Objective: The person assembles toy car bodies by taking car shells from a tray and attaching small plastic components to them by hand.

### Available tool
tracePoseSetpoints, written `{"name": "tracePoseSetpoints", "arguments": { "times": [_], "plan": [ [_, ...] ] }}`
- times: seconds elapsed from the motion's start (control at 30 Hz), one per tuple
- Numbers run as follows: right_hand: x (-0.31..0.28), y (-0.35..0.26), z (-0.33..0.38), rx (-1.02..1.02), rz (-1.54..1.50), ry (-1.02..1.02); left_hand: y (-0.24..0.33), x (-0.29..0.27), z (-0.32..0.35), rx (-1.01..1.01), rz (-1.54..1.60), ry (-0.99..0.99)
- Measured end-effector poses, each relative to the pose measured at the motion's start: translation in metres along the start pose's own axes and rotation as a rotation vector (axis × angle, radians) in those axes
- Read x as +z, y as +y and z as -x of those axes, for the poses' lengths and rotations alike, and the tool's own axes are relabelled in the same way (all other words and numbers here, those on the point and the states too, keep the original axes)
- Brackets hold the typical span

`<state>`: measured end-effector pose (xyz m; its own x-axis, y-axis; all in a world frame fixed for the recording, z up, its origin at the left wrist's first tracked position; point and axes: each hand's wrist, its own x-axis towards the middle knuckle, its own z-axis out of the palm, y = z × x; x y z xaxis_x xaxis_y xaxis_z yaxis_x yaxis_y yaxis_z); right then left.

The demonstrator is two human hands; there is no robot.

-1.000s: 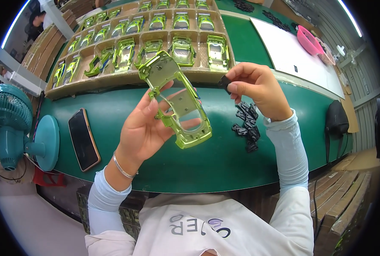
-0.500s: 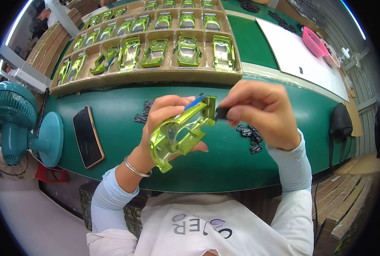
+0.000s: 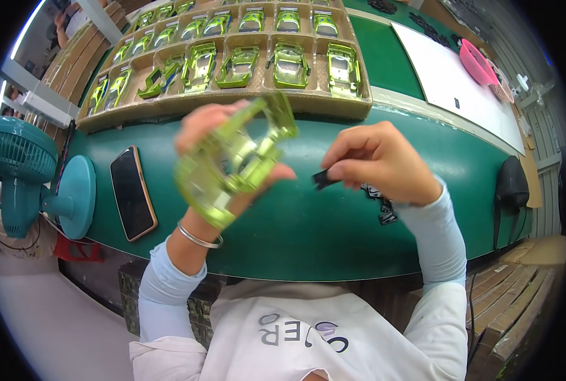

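The green car shell [image 3: 253, 173] was in the air above the green table [image 3: 308, 254], left of centre, tilted and smeared by motion. Half a second earlier its far right end had been right up against the black piece [image 3: 322, 180]; now it had swung away to the left, and a clear gap lay between them. That suggested the piece was loose, with the fitting of the two parts not yet done. The left hand [image 3: 197, 127] was curled around the shell, its thumb stretched out to the right; blur hid the exact hold. The right hand [image 3: 381, 162] pinched the black piece between thumb and forefinger, the other fingers bent in. Just below it, partly covered, lay a pile of black parts [image 3: 386, 211]. Beyond, on the far side, stood a divided tray [image 3: 333, 108] of similar green shells, while a phone [image 3: 133, 193] lay to the left
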<state>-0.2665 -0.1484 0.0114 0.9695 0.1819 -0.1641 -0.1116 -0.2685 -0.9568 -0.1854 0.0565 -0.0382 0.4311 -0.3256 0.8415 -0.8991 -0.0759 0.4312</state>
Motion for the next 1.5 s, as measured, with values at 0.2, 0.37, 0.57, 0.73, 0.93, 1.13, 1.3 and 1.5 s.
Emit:
{"name": "tracePoseSetpoints", "arguments": {
  "times": [0.2, 0.37, 0.57, 0.73, 0.93, 1.13, 1.3, 1.5],
  "plan": [
    [-0.027, 0.032, -0.008, -0.053, 1.031, -0.090, -0.014, -0.010, -0.005, -0.462, 0.528, 0.372],
    [0.018, 0.023, -0.022, -0.312, 0.876, 0.018, -0.014, -0.007, -0.002, -0.552, 0.578, 0.316],
    [0.066, 0.038, -0.053, -0.540, 0.881, -0.002, -0.010, -0.008, -0.002, -0.591, 0.637, 0.274],
    [0.065, 0.040, -0.054, -0.503, 0.873, -0.032, -0.004, -0.007, -0.001, -0.613, 0.659, 0.246],
    [0.025, 0.021, -0.034, -0.384, 0.708, 0.006, 0.000, -0.008, -0.002, -0.611, 0.682, 0.278],
    [-0.041, 0.028, 0.024, -0.065, 0.840, -0.101, -0.007, -0.006, 0.003, -0.574, 0.611, 0.207],
    [-0.035, 0.033, 0.062, 0.124, 0.903, -0.217, -0.001, -0.005, 0.005, -0.581, 0.614, 0.183],
    [-0.018, 0.040, 0.061, 0.123, 1.142, -0.241, -0.005, 0.000, 0.009, -0.520, 0.526, 0.161]
  ]
}}
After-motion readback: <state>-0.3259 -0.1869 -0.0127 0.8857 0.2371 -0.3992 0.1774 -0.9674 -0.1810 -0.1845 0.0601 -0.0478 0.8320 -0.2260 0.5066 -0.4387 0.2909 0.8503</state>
